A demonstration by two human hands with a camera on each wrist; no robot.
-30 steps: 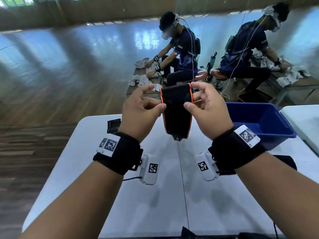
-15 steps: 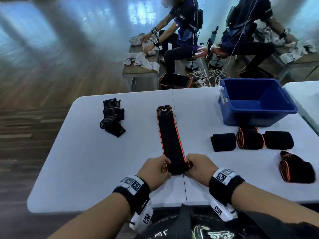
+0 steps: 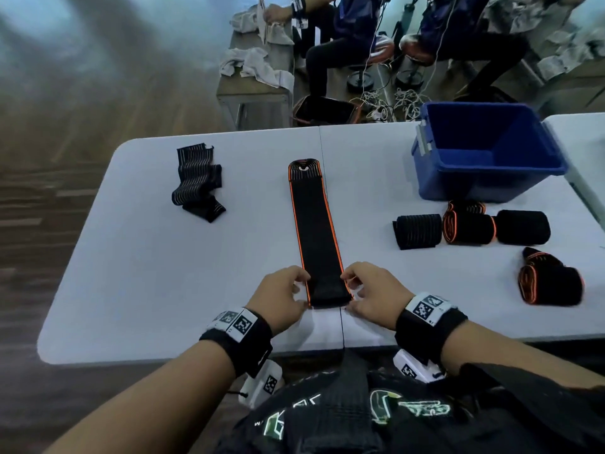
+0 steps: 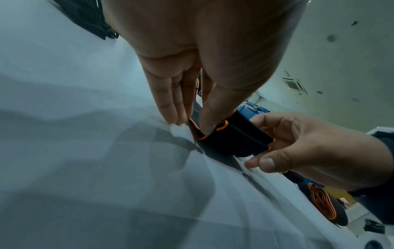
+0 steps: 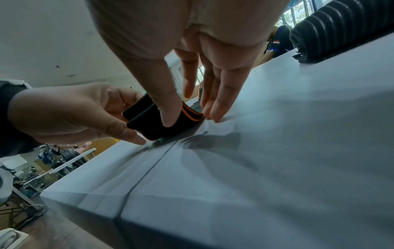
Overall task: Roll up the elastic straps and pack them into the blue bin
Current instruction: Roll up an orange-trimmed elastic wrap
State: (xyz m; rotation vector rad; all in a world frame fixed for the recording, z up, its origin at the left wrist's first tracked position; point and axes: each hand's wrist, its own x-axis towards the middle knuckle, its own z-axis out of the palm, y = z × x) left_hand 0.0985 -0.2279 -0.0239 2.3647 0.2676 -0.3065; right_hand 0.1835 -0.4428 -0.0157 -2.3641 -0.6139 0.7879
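Note:
A long black elastic strap (image 3: 314, 231) with orange edges lies flat on the white table (image 3: 163, 273), running away from me. Its near end is folded over into a short first turn (image 4: 232, 141). My left hand (image 3: 302, 290) pinches the left side of that fold, thumb on top (image 4: 208, 128). My right hand (image 3: 350, 286) pinches the right side in the same way (image 5: 189, 118). The blue bin (image 3: 474, 188) stands at the back right, and what shows of its inside is bare.
Several rolled straps (image 3: 468, 228) lie in front of the bin, with one more (image 3: 550, 283) near the right edge. A loose striped strap (image 3: 196, 185) lies crumpled at the back left. People sit at other tables beyond.
The strap was held up in the air a second ago; it now lies stretched out on the table. Both hands have come down to its near end, which is now folded over.

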